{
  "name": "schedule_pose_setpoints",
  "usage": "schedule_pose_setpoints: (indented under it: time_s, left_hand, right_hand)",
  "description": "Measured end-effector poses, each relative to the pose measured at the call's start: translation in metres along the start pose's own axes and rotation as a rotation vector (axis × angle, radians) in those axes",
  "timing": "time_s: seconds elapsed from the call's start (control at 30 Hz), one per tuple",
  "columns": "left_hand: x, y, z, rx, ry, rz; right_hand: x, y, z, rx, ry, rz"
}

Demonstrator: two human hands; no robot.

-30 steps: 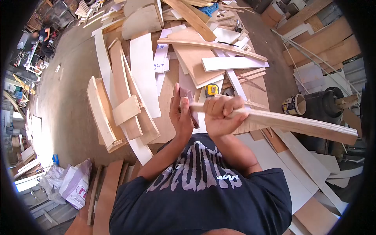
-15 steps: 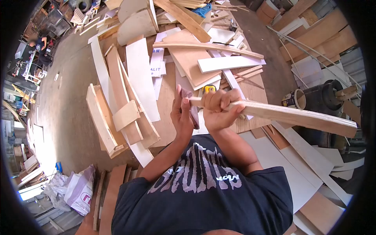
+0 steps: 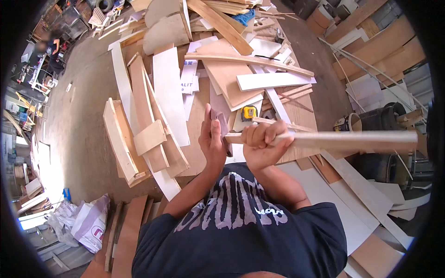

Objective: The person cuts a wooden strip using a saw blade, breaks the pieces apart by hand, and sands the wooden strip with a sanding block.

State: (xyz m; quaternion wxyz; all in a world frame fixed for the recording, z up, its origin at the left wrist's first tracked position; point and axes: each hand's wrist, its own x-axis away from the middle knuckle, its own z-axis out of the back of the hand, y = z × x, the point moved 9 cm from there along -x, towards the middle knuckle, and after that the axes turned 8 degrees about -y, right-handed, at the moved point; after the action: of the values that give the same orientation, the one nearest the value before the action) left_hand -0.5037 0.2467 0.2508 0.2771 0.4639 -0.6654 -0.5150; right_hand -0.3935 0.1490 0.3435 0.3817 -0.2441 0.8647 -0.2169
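Note:
My right hand (image 3: 266,143) is closed in a fist round a long plywood strip (image 3: 352,140), which reaches far out to the right and is blurred by motion. The strip's near end meets a brownish-purple piece of sandpaper (image 3: 222,127) in my left hand (image 3: 211,143). That hand's fingers point upward and its thumb lies against the sandpaper, which rests along the palm. Just beyond my hands, a yellow tape measure (image 3: 249,113) sits on the boards. Another narrow wood strip (image 3: 296,127) lies behind my right fist.
The wooden worktable (image 3: 199,155) carries stacked white panels (image 3: 170,92), a shallow wooden tray-like box (image 3: 116,139) and several loose strips. Black bins (image 3: 375,121) stand at the right. Board offcuts (image 3: 324,199) lie below on that side. A person (image 3: 54,51) is far off at upper left.
The plywood strip's far end has swung upward, so the strip is now nearly level. Both hands stay together at its near end. More of the tape measure shows.

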Motion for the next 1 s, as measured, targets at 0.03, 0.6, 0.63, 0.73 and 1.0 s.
schedule_pose_setpoints:
  time_s: [0.03,0.6,0.63,0.73,1.0]
  left_hand:
    - [0.005,-0.003,-0.001,-0.048,-0.022,-0.017]
    - [0.003,0.018,0.0,0.067,-0.011,-0.029]
    - [0.003,0.018,0.004,0.065,-0.002,-0.03]
    - [0.0,0.016,0.01,0.077,0.028,-0.05]
    - [0.002,0.013,0.014,0.153,0.072,-0.047]
  right_hand:
    - [-0.007,0.002,0.003,-0.064,-0.007,-0.012]
    - [-0.019,-0.003,-0.016,-0.078,-0.08,0.026]
    - [-0.005,0.001,-0.015,-0.094,-0.064,-0.014]
    - [0.0,0.006,-0.018,-0.047,-0.054,-0.031]
    - [-0.001,0.008,-0.027,0.018,-0.076,-0.012]
